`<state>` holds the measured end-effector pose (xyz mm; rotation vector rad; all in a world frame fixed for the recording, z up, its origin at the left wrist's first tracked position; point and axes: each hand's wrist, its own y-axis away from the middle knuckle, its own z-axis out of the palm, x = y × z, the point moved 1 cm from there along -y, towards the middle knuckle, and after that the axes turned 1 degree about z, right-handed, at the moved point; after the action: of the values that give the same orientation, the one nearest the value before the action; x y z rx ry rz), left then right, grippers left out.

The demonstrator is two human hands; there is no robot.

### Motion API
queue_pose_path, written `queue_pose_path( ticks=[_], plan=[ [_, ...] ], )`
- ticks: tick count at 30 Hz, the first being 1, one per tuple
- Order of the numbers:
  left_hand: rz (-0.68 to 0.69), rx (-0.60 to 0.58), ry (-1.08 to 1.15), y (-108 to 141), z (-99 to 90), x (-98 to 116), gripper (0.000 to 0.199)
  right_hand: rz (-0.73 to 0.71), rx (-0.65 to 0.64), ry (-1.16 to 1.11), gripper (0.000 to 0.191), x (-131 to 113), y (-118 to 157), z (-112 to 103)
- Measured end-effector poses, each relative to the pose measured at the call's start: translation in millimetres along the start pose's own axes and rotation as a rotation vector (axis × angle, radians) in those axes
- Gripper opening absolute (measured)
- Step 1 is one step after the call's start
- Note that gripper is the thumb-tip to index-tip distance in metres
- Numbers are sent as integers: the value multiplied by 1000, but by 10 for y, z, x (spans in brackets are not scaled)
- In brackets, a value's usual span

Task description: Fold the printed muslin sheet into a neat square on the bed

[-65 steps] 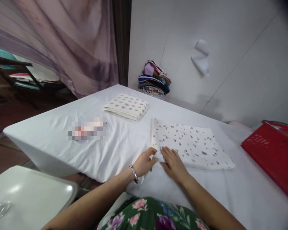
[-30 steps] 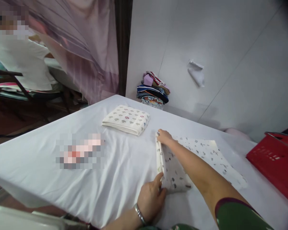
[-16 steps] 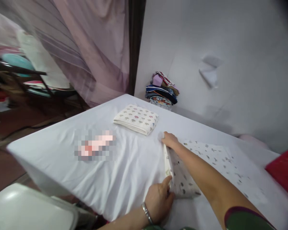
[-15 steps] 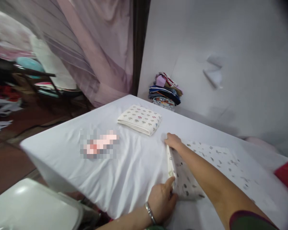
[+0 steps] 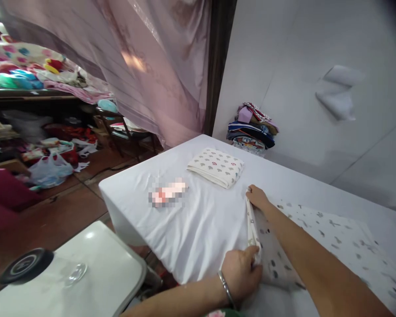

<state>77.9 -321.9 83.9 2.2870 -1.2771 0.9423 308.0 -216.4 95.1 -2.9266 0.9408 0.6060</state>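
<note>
A thin white cloth with small grey prints [image 5: 341, 233] lies over the right part of the table. Its left edge is pinched at the near corner by my left hand [image 5: 240, 270], which has a silver bangle at the wrist. My right hand [image 5: 258, 197] grips the same edge farther away, thumb and fingers closed. Between both hands the edge looks doubled and slightly raised. Beyond them rests a folded white cloth with grey and red prints [image 5: 216, 167]. To its left lies a small pixelated pinkish item [image 5: 168, 193].
The table [image 5: 185, 229] has a wrinkled white cover. A white stool [image 5: 102, 264] with a dark round lid [image 5: 27, 265] stands at the near left. Folded clothes [image 5: 251, 130] are stacked by the wall. Pink curtain [image 5: 158, 66] hangs behind; bags and clutter fill the left.
The view has swung left, showing more of the stool and the clutter. Both hands still hold the printed cloth's edge, in nearly the same places.
</note>
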Motion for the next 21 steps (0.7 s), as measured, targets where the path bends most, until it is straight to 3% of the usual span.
queue_pose_path(
  ticks=[6, 10, 13, 15, 17, 21],
  plan=[
    [-54, 24, 32, -37, -22, -13, 35, 36, -99, -303, 58, 6, 77, -77],
    [-91, -87, 152, -61, -108, -40, 32, 0, -4, -587, 50, 159, 219, -227],
    [-187, -238, 296, -133, -205, -106, 33, -103, 121, -439, 35, 420, 390, -334],
    [-206, -274, 325, -251, -292, -156, 32, -180, 207, -253, 33, 630, 528, -354],
    [-160, -195, 249, -444, -396, -193, 31, -203, 219, -65, 36, 822, 649, -319],
    [-152, 10, -77, -978, -553, -227, 30, -82, 75, 123, 46, 1014, 764, -219]
  ],
)
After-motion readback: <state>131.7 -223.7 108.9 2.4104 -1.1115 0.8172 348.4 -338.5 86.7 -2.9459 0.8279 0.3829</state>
